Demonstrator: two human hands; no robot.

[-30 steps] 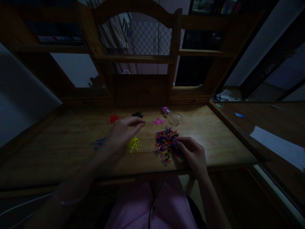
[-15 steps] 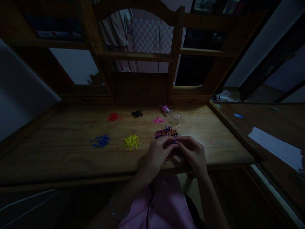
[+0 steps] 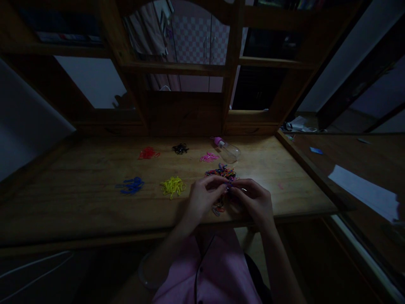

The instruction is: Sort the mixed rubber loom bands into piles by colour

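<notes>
My left hand (image 3: pixel 204 195) and my right hand (image 3: pixel 255 198) meet fingertip to fingertip over the mixed pile of small coloured rubber bands (image 3: pixel 222 169). Both are closed in a pinch, with a bluish rubber band (image 3: pixel 228 185) between them. Fingers hide much of the pile. To the left lie sorted heaps: yellow rubber bands (image 3: pixel 173 186), blue rubber bands (image 3: pixel 132 185), red rubber bands (image 3: pixel 148 153) and black rubber bands (image 3: pixel 180 148). A small heap of pink rubber bands (image 3: pixel 209 157) sits just beyond the mixed pile.
A clear bottle with a pink cap (image 3: pixel 229 153) lies on its side behind the pile. Wooden shelving (image 3: pixel 186 114) rises at the desk's back edge. On the side surface to the right are a white paper strip (image 3: pixel 363 192) and a small blue card (image 3: pixel 316 150).
My left hand has come from above the yellow heap rightward to the mixed pile and joined my right hand there. My right hand has stayed at the pile. The view tilted slightly.
</notes>
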